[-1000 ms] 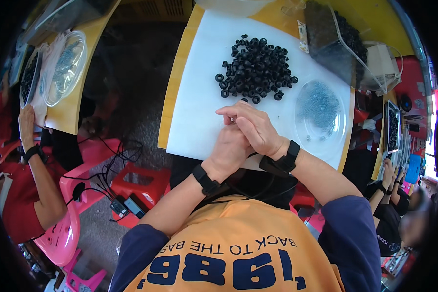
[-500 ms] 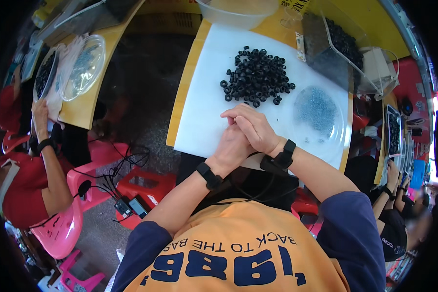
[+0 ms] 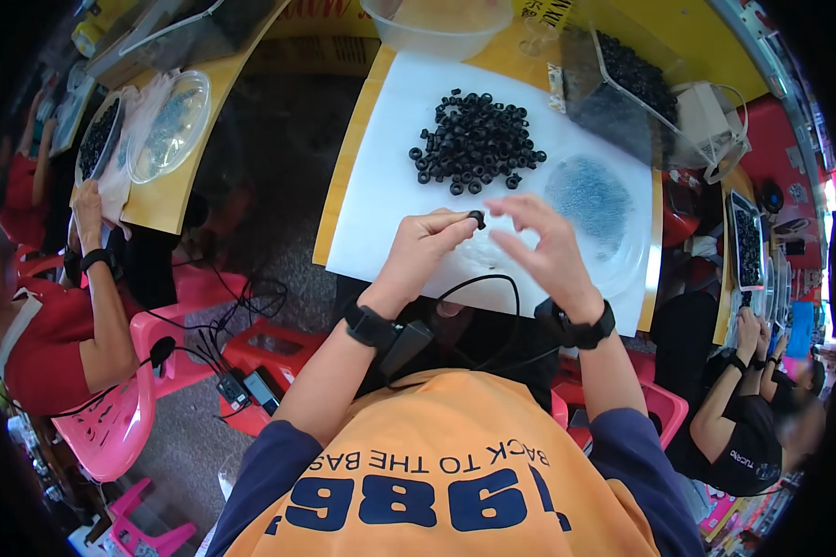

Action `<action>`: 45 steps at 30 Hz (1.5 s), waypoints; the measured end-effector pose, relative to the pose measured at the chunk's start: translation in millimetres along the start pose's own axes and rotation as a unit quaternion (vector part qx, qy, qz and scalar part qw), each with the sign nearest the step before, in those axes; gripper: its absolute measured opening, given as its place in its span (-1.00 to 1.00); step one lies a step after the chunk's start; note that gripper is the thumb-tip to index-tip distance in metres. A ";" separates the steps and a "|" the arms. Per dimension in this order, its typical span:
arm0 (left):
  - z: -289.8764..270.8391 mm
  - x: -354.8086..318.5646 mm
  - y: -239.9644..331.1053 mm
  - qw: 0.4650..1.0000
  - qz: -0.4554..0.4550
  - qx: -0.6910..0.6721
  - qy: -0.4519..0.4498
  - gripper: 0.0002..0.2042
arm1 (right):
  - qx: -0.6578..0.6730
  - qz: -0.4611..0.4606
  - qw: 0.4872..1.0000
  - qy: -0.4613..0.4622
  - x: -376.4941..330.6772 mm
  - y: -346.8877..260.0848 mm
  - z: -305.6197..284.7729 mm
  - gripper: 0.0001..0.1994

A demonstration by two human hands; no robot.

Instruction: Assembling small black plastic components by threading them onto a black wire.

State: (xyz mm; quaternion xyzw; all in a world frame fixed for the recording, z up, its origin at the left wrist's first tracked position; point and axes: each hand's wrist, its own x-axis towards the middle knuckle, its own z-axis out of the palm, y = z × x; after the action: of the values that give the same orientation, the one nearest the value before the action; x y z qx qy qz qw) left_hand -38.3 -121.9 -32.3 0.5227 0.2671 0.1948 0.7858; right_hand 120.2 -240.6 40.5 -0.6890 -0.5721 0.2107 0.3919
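A small black ring-shaped part [image 3: 476,219] is pinched between the thumb and fingers of my left hand [image 3: 420,249], just above the white sheet [image 3: 381,158]. Slightly smeared by motion, my right hand [image 3: 550,249] is beside it with thumb and fingers apart, and I see nothing held in it. Beyond my hands lies a loose pile of black ring-shaped parts [image 3: 476,139]. To the right, a clear round dish [image 3: 633,265] carries many tiny bluish pieces [image 3: 587,197].
A clear tub [image 3: 437,37] stands at the table's far edge. At far right, a clear bin [image 3: 613,102] holds more black parts beside a white bag [image 3: 711,125]. Co-workers sit left and right. Cables [image 3: 237,302] hang by a red stool [image 3: 265,343].
My hands were clasped together near the pile's front edge. Now they are apart, the left one pinching a black ring-shaped part and the right one spread beside it.
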 end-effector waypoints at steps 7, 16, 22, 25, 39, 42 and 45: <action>10.0 -16.3 -1.3 0.991 -0.093 -0.058 -0.074 -0.77 | 0.010 0.007 1.000 0.019 -31.6 3.7 8.4 -0.68; 21.4 -17.6 1.9 0.985 -0.136 -0.076 -0.068 -0.74 | 0.059 0.035 0.997 0.016 -29.1 12.4 -10.4 -0.75; 10.1 -1.3 -2.3 0.997 -0.068 -0.022 -0.002 -0.67 | 0.499 0.046 0.836 0.223 51.5 46.9 -123.4 -0.60; 1.5 -2.6 -12.7 0.998 -0.049 -0.026 0.004 -0.70 | 0.427 0.083 0.874 0.218 60.2 68.4 -130.3 -0.49; 1.0 -2.6 -23.8 0.998 -0.025 -0.062 0.011 -0.79 | -0.358 -0.038 0.932 0.049 41.4 77.7 -7.4 -0.85; 13.2 -6.2 -6.7 0.994 -0.048 -0.092 0.041 -0.76 | -0.295 -0.078 0.950 0.067 26.9 62.3 -6.5 -0.87; 13.9 -4.4 -5.1 0.988 -0.087 -0.126 0.021 -0.74 | -0.166 -0.136 0.974 0.069 5.4 33.7 3.5 -0.89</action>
State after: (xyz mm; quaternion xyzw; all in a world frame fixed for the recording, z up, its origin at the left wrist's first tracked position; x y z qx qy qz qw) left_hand -33.0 -136.4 -31.7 0.3899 0.3015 0.1689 0.8535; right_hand 140.0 -235.8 12.9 -0.6732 -0.6590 0.0093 0.3353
